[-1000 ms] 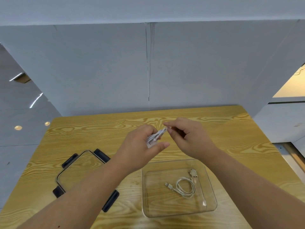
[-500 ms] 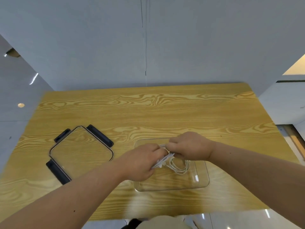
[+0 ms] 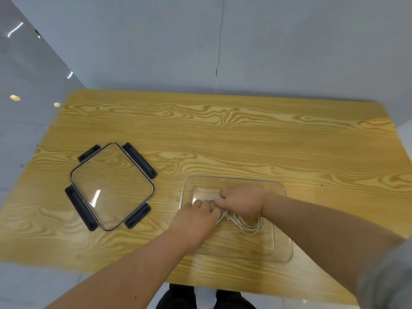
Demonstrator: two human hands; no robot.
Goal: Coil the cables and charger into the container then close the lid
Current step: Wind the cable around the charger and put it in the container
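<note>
A: Head view, both hands down inside the clear rectangular plastic container (image 3: 283,253) on the yellow wood-grain tabletop (image 3: 223,134). Left hand (image 3: 196,217) curled closed, fingers pinched on a thin white cable (image 3: 223,214). Right hand (image 3: 242,200) also curled tight on that same white strand, knuckles up, touching the left.

B: Where's the rest of the cable?

A: White coiled cable loops (image 3: 249,226) lie on the container floor, just beside and partly under the right hand. Can't tell if the strand in the hands joins those loops or is a second cable. Charger, can't make it out.

B: Lid?

A: Clear square lid with four black clip flaps (image 3: 111,186) flat on the tabletop, well left of the container, turned at an angle. Container is open.

B: Anything else?

A: Grey sleeve (image 3: 388,275) on the right arm, dark shoes (image 3: 182,297) below the near edge.
</note>
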